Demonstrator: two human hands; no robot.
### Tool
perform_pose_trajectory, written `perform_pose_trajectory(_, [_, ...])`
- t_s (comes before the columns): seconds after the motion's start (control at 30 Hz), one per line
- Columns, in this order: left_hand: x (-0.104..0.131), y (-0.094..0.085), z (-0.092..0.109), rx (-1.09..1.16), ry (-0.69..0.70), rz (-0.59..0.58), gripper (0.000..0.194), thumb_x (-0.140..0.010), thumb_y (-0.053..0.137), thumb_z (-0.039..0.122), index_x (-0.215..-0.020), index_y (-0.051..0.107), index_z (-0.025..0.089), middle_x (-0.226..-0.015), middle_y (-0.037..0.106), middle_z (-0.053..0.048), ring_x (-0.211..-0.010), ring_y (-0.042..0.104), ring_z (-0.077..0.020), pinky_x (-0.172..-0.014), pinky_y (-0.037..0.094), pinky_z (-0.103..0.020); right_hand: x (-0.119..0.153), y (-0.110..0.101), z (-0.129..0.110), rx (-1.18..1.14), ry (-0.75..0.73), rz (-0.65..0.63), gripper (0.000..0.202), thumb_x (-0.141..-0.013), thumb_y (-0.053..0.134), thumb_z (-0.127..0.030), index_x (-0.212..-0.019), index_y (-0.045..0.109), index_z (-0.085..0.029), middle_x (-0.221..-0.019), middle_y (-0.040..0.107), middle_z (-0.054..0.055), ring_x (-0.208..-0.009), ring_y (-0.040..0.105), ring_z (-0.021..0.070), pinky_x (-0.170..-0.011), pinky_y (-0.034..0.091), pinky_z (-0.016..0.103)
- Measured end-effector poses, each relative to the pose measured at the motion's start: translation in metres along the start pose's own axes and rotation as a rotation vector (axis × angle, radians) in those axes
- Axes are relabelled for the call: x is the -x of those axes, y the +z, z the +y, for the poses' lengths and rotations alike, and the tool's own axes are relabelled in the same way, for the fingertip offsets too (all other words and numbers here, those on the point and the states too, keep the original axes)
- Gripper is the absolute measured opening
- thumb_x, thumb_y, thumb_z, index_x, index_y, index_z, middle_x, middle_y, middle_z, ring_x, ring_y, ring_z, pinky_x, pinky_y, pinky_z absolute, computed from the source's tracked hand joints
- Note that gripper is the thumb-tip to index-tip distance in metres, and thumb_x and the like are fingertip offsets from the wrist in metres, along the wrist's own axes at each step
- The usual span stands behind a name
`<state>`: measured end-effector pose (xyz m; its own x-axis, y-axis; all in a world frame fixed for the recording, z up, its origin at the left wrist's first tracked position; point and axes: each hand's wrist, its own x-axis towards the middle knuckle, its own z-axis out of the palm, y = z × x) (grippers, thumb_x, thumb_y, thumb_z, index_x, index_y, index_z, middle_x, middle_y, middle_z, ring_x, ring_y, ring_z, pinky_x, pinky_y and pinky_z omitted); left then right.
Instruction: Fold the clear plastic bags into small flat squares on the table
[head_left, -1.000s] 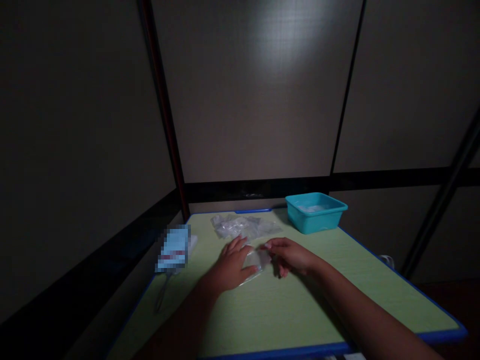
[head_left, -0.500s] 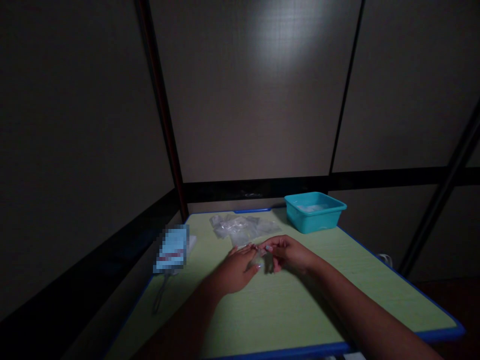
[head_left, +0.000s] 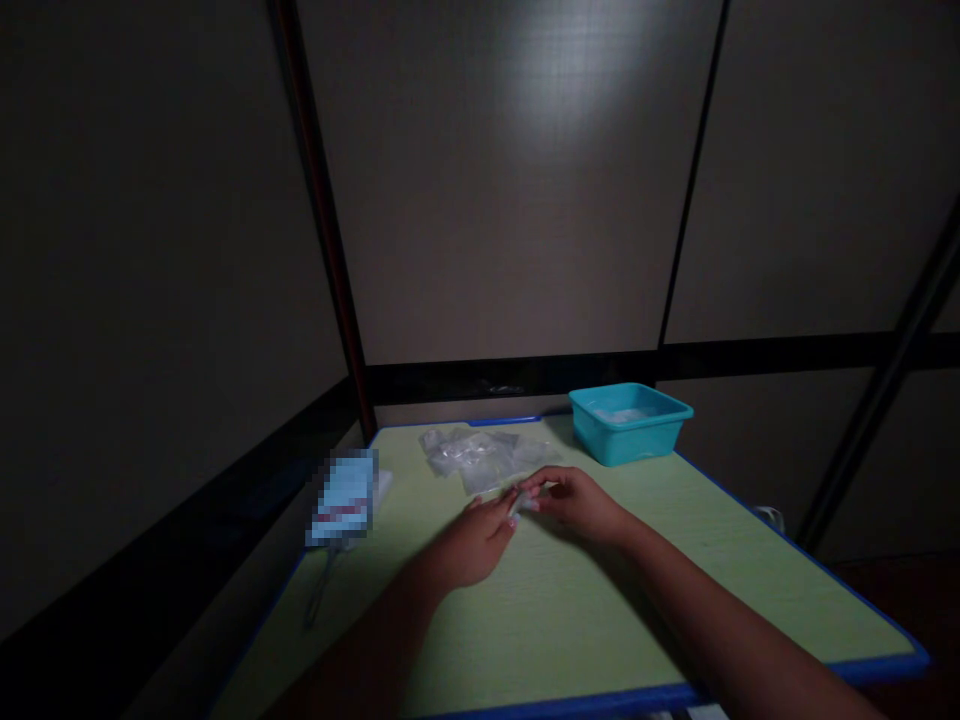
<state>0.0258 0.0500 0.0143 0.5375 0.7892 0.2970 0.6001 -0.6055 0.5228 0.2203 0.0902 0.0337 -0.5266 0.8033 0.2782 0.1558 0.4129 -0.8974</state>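
Note:
Over the middle of the green table point(head_left: 600, 610), my two hands meet at a small, see-through plastic bag point(head_left: 523, 503). My left hand point(head_left: 474, 545) pinches its left side between thumb and fingers. From the other side, the bent fingers and thumb of my right hand point(head_left: 583, 505) close on the same bag. Fingers cover most of it, so its full shape is hidden. Just beyond my fingertips, several clear plastic bags point(head_left: 487, 458) lie flat in a loose, overlapping heap.
A turquoise plastic basin point(head_left: 630, 440) with something whitish inside stands at the back right. Along the left edge lies a pale blue, blurred-out item point(head_left: 345, 497) with a strap or cord point(head_left: 319, 590) trailing from it. Dark panelled walls point(head_left: 510, 250) border the table's back and left.
My left hand's fingers went from spread flat over the plastic to pinching it. My right fingertips came closer to the left hand, and the plastic is now gathered up between them.

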Motion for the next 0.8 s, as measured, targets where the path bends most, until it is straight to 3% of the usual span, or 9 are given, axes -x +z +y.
perform_pose_trajectory(0.13, [0.001,-0.004,0.009,0.082,0.048,0.009,0.043,-0.089,0.035,0.026,-0.132,0.035,0.026,-0.136,0.039,-0.001,-0.121,0.038,-0.0199,-0.104,0.025,-0.037,0.0,0.0,-0.003,0.219,-0.191,0.066,0.022,-0.067,0.068,-0.037,-0.079,0.07,-0.019,-0.078,0.053,0.004,-0.071,0.049,0.0143,-0.062,0.04,0.026])
perform_pose_trajectory(0.33, [0.0,-0.006,0.011,0.249,-0.006,0.015,0.046,-0.084,0.047,0.033,-0.128,0.042,0.023,-0.125,0.051,-0.004,-0.111,0.047,-0.0225,-0.099,0.031,-0.036,0.0,-0.001,-0.011,0.137,-0.226,0.088,0.022,-0.069,0.065,-0.039,-0.071,0.068,-0.018,-0.081,0.054,0.005,-0.078,0.051,0.0168,-0.07,0.039,0.028])
perform_pose_trajectory(0.43, [-0.002,-0.009,0.01,0.488,-0.043,-0.017,0.04,-0.085,0.045,0.035,-0.121,0.05,0.019,-0.117,0.057,-0.005,-0.109,0.048,-0.0221,-0.098,0.031,-0.035,-0.002,-0.005,-0.008,0.06,-0.202,0.091,0.021,-0.07,0.065,-0.037,-0.069,0.066,-0.016,-0.078,0.057,0.004,-0.076,0.052,0.0165,-0.068,0.039,0.028])
perform_pose_trajectory(0.6, [-0.001,-0.014,0.007,0.827,-0.257,-0.021,0.039,-0.079,0.052,0.042,-0.101,0.063,0.012,-0.091,0.067,-0.006,-0.086,0.058,-0.0216,-0.083,0.04,-0.034,-0.004,-0.009,-0.001,-0.176,-0.047,0.16,0.024,-0.067,0.066,-0.039,-0.066,0.061,-0.015,-0.064,0.057,0.0,-0.061,0.049,0.0124,-0.06,0.037,0.026])
perform_pose_trajectory(0.8, [0.001,-0.016,0.007,1.158,-0.408,-0.008,0.028,-0.068,0.067,0.03,-0.085,0.065,0.009,-0.081,0.067,-0.01,-0.078,0.063,-0.0211,-0.079,0.042,-0.033,-0.005,-0.007,0.002,-0.247,-0.015,0.212,0.027,-0.066,0.066,-0.04,-0.062,0.058,-0.014,-0.057,0.053,-0.001,-0.054,0.045,0.0101,-0.055,0.035,0.025])
